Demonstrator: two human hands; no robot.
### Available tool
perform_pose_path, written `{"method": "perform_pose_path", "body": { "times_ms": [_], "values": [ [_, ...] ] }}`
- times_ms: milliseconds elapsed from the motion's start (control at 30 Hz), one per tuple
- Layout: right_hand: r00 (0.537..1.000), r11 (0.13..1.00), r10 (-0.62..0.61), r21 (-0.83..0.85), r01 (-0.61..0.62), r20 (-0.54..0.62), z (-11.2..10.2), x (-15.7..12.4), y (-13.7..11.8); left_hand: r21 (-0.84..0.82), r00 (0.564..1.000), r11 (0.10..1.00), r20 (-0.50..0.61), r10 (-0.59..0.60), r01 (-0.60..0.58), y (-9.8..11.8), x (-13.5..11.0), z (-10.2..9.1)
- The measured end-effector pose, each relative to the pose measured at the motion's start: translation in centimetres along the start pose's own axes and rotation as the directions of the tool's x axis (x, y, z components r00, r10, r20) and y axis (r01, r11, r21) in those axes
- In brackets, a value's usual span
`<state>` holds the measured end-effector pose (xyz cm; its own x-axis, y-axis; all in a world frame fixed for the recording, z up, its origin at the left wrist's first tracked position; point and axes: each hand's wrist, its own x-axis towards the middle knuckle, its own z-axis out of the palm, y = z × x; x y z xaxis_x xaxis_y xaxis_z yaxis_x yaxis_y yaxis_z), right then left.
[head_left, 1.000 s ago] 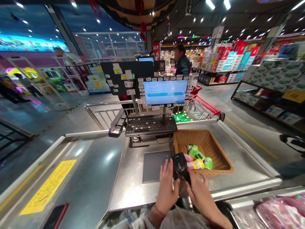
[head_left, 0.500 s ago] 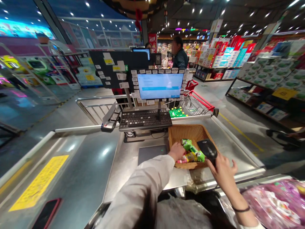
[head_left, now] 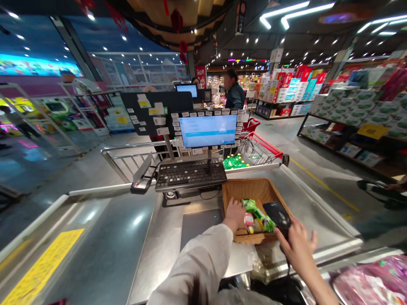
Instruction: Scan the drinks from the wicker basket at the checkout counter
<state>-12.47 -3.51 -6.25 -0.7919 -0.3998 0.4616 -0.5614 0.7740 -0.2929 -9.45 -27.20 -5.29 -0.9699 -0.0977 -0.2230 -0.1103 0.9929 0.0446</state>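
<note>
In the head view my right hand [head_left: 300, 241] is wrapped round a black barcode scanner [head_left: 277, 214], its head over the right side of a brown wicker basket [head_left: 267, 184]. Inside the basket, at its left, my left hand [head_left: 235, 215] grips a small pink packet [head_left: 249, 219]; a white barcode label shows on it. My palm hides the rest of the packet. Green snack packets [head_left: 249, 206] and a yellow packet [head_left: 258, 226] lie beside it, partly under the scanner.
Behind the basket stand a keyboard [head_left: 190, 173] and a lit monitor [head_left: 208, 130]. A dark flat plate [head_left: 200, 224] is set in the metal counter. A shopping cart [head_left: 259, 148] with green bottles stands beyond. Pink plastic-wrapped goods [head_left: 372, 279] lie at lower right. A person [head_left: 234, 93] stands farther back.
The view has tilted up, so the counter sits lower. In the basket, the pink packet has turned beside my left hand and its barcode now shows. The scanner stays over the basket.
</note>
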Motion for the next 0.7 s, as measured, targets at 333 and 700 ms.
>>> {"method": "perform_pose_path", "body": {
  "times_ms": [333, 700],
  "values": [
    [0.96, 0.925, -0.262, 0.26, 0.278, -0.094, -1.2, -0.3, -6.7, -0.234, 0.707, 0.964, -0.661, -0.25, 0.123, -4.4, -10.7, -6.5],
    [0.92, 0.857, -0.392, 0.355, 0.373, -0.018, -0.4, -1.3, -12.6, -0.214, 0.703, 0.953, -0.644, -0.302, 0.214, -6.9, -15.9, -5.4]
  ]
}}
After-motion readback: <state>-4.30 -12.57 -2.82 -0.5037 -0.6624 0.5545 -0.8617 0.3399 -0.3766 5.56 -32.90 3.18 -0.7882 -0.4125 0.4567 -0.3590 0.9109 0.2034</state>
